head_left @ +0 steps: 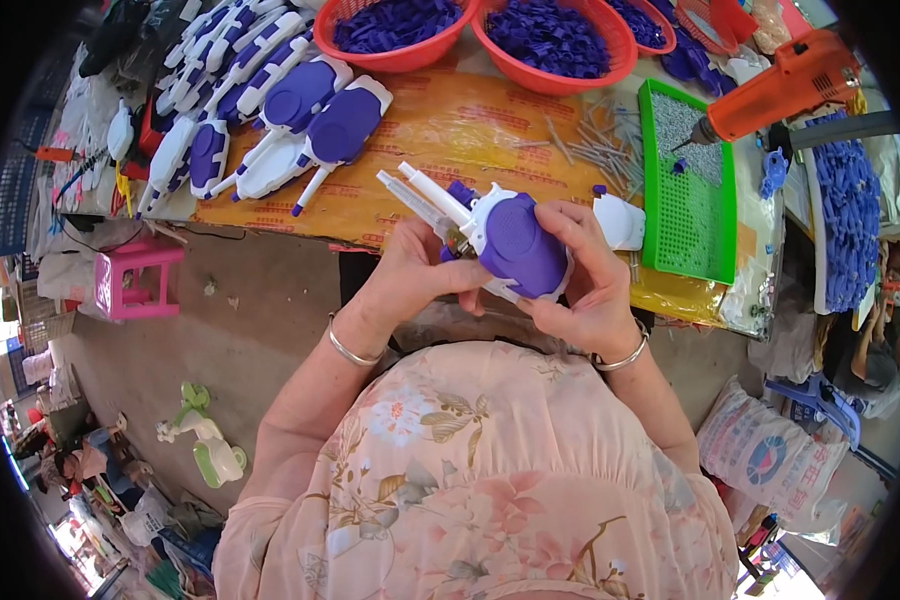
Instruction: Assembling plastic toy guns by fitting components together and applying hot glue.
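Both hands hold a purple-and-white plastic device (523, 245) with a rounded body, just in front of the table's near edge. My left hand (415, 265) is closed around the side where white rods (435, 190) stick out toward the far left. The ends of some left fingers are hidden behind the piece. On the other side, my right hand (592, 268) grips the rounded purple body between thumb and fingers. Right of it, a small white plastic part (619, 222) lies at the table edge.
Similar devices (344, 122) are piled at the table's left. Red baskets (390, 58) of purple parts stand at the back. A green tray (644, 165) holds small metal pieces, with an orange electric drill (785, 88) above it. Clear rods (595, 140) lie loose beside the tray.
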